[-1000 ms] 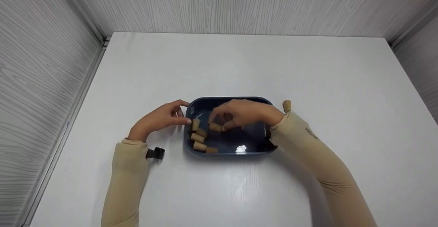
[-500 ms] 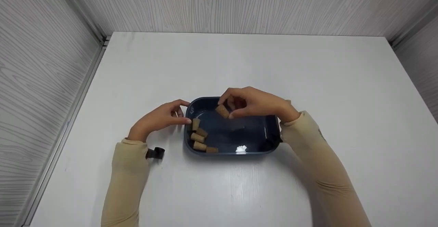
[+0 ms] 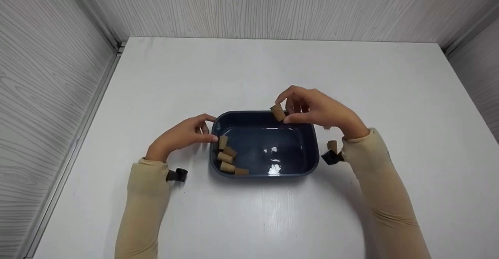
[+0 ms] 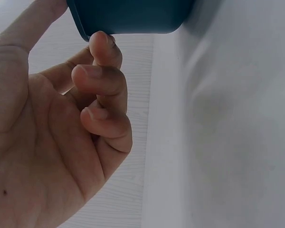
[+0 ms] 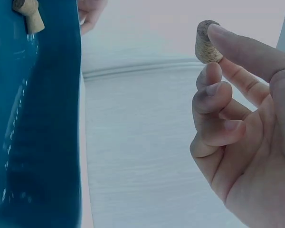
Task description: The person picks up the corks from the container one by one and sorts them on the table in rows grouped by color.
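Observation:
A dark blue rectangular dish [image 3: 269,175] lies on the white table, with several corks [image 3: 225,157] gathered along its left end. My left hand [image 3: 187,134] grips the dish at its left end, thumb tip on the rim and index finger near the far corner. In the left wrist view, the other fingers [image 4: 107,126] curl loosely below the dish edge. My right hand [image 3: 317,109] pinches one cork [image 3: 278,112] between thumb and fingertips, raised over the dish's far rim. The right wrist view shows this cork [image 5: 206,42] held at the thumb tip, with the remaining fingers curled under it.
To the right of the dish, a cork [image 3: 332,146] shows on the table, partly behind the black wrist mount [image 3: 331,157]. Another black mount [image 3: 180,174] is on the left wrist. Grey wood-grained panels [image 3: 273,9] border the table at the back and sides.
My right hand has lifted a cork from inside the dish and carried it up and to the right, over the far rim. My left hand stays at the rim.

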{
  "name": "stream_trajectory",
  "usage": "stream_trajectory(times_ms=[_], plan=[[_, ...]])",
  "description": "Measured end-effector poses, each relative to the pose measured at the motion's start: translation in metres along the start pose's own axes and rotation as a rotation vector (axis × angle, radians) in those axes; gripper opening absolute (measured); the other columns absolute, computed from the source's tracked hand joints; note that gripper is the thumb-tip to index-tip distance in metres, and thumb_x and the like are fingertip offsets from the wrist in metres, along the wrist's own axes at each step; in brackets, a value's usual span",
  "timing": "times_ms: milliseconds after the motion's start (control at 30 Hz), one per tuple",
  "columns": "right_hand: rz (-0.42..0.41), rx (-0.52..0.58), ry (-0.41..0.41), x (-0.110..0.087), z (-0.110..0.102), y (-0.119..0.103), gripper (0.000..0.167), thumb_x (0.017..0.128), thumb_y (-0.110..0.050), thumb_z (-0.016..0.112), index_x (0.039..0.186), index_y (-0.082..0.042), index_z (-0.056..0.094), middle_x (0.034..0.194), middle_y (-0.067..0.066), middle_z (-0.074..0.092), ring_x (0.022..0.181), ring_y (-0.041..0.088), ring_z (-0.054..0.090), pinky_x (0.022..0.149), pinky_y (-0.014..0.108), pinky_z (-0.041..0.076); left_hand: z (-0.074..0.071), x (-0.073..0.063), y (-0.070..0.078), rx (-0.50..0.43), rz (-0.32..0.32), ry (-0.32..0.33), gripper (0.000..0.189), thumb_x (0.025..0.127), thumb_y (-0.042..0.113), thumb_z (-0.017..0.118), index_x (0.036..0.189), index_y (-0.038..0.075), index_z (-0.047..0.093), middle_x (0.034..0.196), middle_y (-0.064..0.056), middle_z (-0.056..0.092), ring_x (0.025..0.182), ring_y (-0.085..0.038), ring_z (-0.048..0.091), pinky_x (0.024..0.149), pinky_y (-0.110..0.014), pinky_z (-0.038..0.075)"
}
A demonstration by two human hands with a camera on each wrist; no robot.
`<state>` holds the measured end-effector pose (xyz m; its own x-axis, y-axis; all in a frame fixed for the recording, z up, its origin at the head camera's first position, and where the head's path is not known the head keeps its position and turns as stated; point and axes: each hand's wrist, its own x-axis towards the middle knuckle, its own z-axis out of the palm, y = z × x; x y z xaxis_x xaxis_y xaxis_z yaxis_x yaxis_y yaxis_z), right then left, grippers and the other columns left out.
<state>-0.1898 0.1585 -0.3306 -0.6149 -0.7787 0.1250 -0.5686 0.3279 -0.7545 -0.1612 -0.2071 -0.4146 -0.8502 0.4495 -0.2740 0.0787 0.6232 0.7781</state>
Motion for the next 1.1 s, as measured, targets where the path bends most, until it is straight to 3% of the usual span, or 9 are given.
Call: stream_trajectory(times_ms=[233, 500, 733, 867, 1100], plan=[[0.023, 0.041, 0.092, -0.024, -0.018, 0.006, 0.038, 0.086, -0.001, 0.070, 0.121, -0.006, 0.055, 0.075, -0.003, 0.053, 0.062, 0.009, 0.046, 0.056, 0.021, 0.040, 0.001, 0.001, 0.003, 0.010, 0.002, 0.003, 0.062, 0.086, 0.041, 0.072, 0.139, 0.018, 0.049, 0.091, -0.003, 0.055, 0.074, -0.018, 0.048, 0.072, -0.032, 0.041], [0.097, 0.002, 0.145, -0.059, -0.034, 0.015, 0.036, 0.088, 0.002, 0.067, 0.121, -0.004, 0.053, 0.073, -0.004, 0.055, 0.057, 0.007, 0.044, 0.053, 0.023, 0.037, 0.002, 0.002, 0.010, 0.008, -0.007, -0.005, 0.064, 0.086, 0.044, 0.071, 0.140, 0.020, 0.047, 0.092, -0.003, 0.055, 0.074, -0.018, 0.049, 0.072, -0.033, 0.040], [0.212, -0.096, 0.139, -0.088, -0.038, 0.033, 0.034, 0.089, -0.005, 0.067, 0.119, -0.008, 0.053, 0.076, -0.005, 0.057, 0.060, 0.008, 0.047, 0.055, 0.023, 0.040, 0.003, 0.002, 0.014, 0.004, -0.008, -0.012, 0.062, 0.087, 0.042, 0.071, 0.140, 0.020, 0.048, 0.091, -0.003, 0.055, 0.074, -0.019, 0.048, 0.073, -0.033, 0.040], [0.292, -0.180, 0.132, -0.114, -0.038, 0.043, 0.033, 0.090, -0.010, 0.069, 0.118, -0.010, 0.052, 0.078, -0.002, 0.058, 0.064, 0.008, 0.050, 0.058, 0.023, 0.042, 0.006, 0.004, 0.018, 0.012, -0.006, -0.020, 0.063, 0.087, 0.043, 0.070, 0.140, 0.020, 0.047, 0.092, -0.004, 0.056, 0.077, -0.019, 0.049, 0.074, -0.033, 0.040], [0.431, -0.202, 0.107, -0.156, -0.030, 0.058, 0.033, 0.091, -0.015, 0.068, 0.118, -0.012, 0.052, 0.083, 0.001, 0.059, 0.066, 0.007, 0.052, 0.059, 0.024, 0.043, 0.007, 0.002, 0.020, 0.020, -0.007, -0.029, 0.062, 0.087, 0.043, 0.069, 0.141, 0.021, 0.047, 0.092, -0.004, 0.057, 0.077, -0.019, 0.050, 0.074, -0.033, 0.040]])
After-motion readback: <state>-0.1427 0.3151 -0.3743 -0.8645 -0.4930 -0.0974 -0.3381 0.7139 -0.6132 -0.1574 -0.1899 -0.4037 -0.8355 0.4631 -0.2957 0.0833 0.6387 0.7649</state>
